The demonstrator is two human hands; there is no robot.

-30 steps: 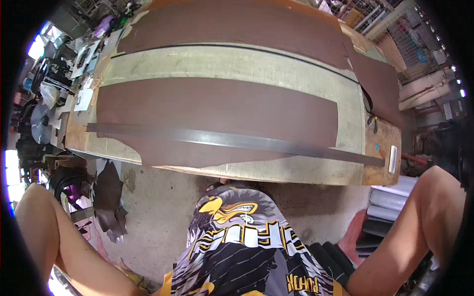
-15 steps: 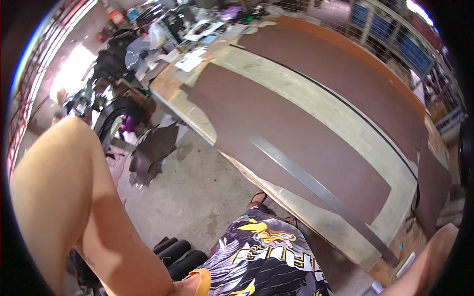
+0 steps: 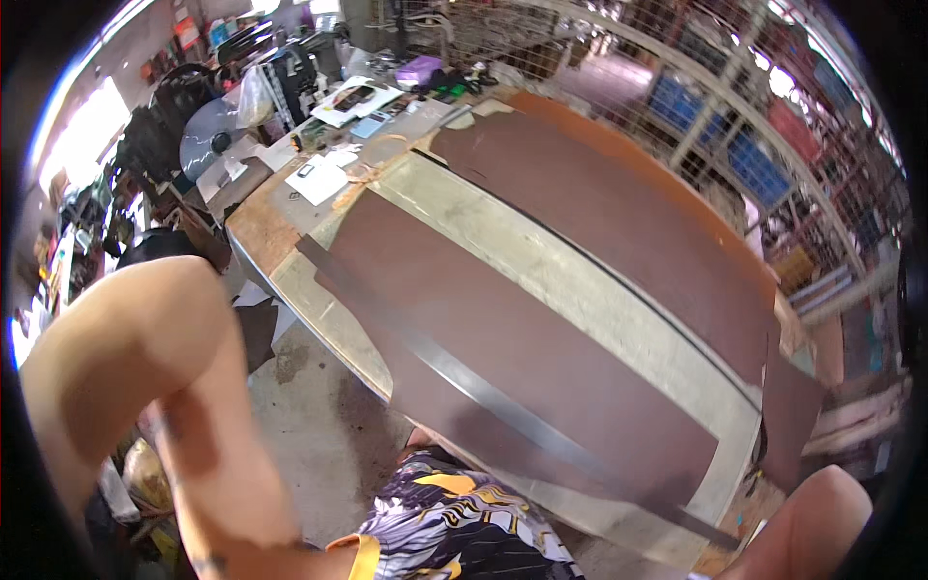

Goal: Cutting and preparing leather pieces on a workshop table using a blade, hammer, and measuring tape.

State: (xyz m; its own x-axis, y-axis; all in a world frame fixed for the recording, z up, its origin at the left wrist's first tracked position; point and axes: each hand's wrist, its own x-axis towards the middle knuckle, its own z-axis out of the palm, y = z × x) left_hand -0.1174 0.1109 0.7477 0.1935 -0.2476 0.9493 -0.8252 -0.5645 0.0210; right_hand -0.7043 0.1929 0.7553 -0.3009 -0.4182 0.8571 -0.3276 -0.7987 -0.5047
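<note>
Neither of my hands shows. My bent left arm (image 3: 217,454) rises at the left with its elbow outward, and the hand is out of the picture. Only a bent part of my right arm (image 3: 807,517) comes in at the lower right. Before me a large brown sheet that looks like leather (image 3: 464,309) lies flat on the table, its right end cut straight and its near-left edge uneven. A long metal straightedge (image 3: 474,385) rests lengthwise along its near side, reaching past the sheet at both ends.
Beyond a pale strip of the worktable (image 3: 541,266) lies a second brown sheet (image 3: 599,222), with an orange-brown sheet (image 3: 638,155) behind it. White papers (image 3: 317,181) and a purple item (image 3: 420,72) sit at the far left. Wire mesh and blue crates (image 3: 754,169) stand behind.
My view has tilted up and shifted, so the table's far-left end and the shelving show more. My left arm appears lower in the picture. The sheets and straightedge keep their places on the table.
</note>
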